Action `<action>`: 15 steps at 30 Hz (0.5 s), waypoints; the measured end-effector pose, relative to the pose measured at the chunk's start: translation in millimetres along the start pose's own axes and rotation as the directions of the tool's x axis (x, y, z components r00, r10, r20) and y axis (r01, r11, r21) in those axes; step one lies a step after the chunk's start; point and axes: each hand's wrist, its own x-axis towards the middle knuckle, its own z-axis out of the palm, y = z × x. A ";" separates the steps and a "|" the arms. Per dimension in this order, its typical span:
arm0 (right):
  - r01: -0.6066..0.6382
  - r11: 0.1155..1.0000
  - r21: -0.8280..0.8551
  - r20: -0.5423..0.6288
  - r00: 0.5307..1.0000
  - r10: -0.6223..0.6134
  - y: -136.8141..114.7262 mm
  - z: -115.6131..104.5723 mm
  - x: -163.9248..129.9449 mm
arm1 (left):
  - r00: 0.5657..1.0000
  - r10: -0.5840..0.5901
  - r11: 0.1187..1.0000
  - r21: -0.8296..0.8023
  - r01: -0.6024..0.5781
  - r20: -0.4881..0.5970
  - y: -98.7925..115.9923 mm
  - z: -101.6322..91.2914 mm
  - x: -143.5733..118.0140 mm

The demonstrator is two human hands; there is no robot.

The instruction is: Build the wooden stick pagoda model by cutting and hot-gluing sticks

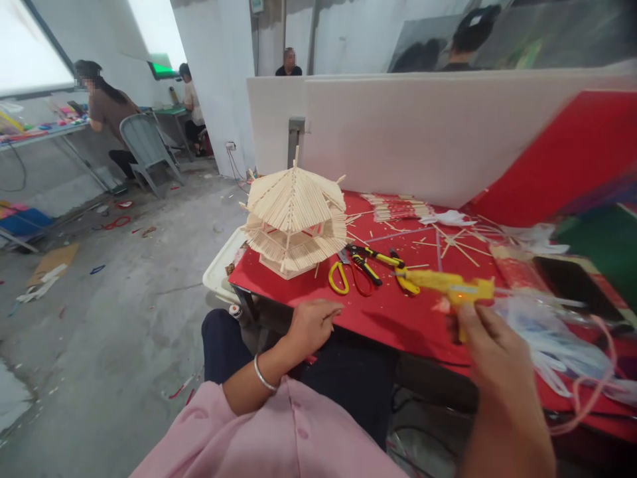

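Note:
In my right hand [490,328] is a yellow hot glue gun [462,290], held over the right part of the red table, its nozzle toward the left; hand and gun are slightly blurred. My left hand [313,325] is at the table's front edge with its fingers curled together, and whatever they may hold is hidden. Just beyond it stands a pavilion model [293,219] made of thin wooden sticks, with two roof tiers. Between the model and the glue gun lie scissors [339,277] with a yellow and a red handle, and pliers [365,265] with black and yellow grips.
The red table [393,318] carries loose sticks [455,245], a stick bundle [398,207], a dark phone [567,285] and plastic bags [542,332]. White boards [398,133] rise behind it. A pale tray [219,272] is beside its left end. Other people sit farther back.

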 end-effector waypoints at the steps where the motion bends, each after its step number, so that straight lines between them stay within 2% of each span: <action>1: -0.061 0.998 -0.014 0.086 0.994 0.062 15.7 -5.2 3.9 | 1.000 0.018 1.000 0.007 -0.018 -0.003 -2.2 0.6 2.3; 4: -0.119 0.986 -0.118 0.264 0.953 0.147 54.1 -7.2 17.1 | 0.999 0.038 0.998 0.051 -0.038 -0.012 -5.6 2.7 9.6; 8: 0.043 0.969 -0.243 0.399 0.915 0.059 77.3 -2.7 37.5 | 1.000 -0.001 0.996 0.087 0.003 -0.023 -0.1 1.1 15.7; 10: 0.109 0.941 -0.322 0.346 0.938 0.010 78.2 -4.0 45.4 | 0.999 -0.020 1.000 0.013 0.021 -0.044 5.7 -0.3 19.1; 12: 0.124 0.906 -0.405 0.225 0.974 -0.032 70.2 -0.9 44.5 | 0.994 -0.074 0.990 -0.123 0.064 -0.081 12.1 1.0 23.1; 14: 0.201 0.872 -0.447 0.091 0.980 -0.179 52.3 14.9 28.8 | 0.979 -0.181 0.940 -0.308 0.145 -0.090 18.9 6.5 26.4; 15: 0.293 0.846 -0.446 0.042 0.951 -0.307 40.9 28.4 14.8 | 0.964 -0.256 0.885 -0.420 0.202 -0.075 22.6 10.3 27.5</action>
